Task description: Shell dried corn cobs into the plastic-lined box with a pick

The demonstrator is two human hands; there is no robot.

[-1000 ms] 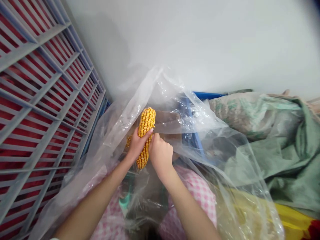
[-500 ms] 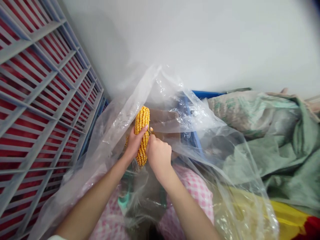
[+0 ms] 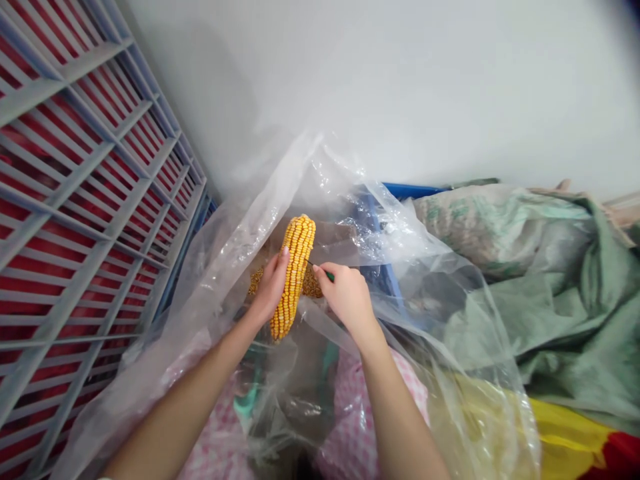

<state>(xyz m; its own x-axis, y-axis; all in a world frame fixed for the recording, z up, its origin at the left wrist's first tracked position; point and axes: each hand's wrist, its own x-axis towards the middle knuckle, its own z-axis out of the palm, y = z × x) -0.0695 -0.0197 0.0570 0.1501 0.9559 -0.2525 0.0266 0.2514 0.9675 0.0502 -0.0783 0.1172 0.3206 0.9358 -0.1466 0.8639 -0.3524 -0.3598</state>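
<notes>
While the left hand [image 3: 273,283] clamps its fingers around the left side of a tilted corn cob [image 3: 294,270] at the centre of the frame, the right hand [image 3: 345,293] has its fingers closed on a thin tool [image 3: 329,275] with a green end. The tool points at the cob's right side; contact is too small to tell. Loose kernels [image 3: 312,285] lie behind, with clear plastic [image 3: 265,223] around. A slatted crate [image 3: 107,245] fills the left.
</notes>
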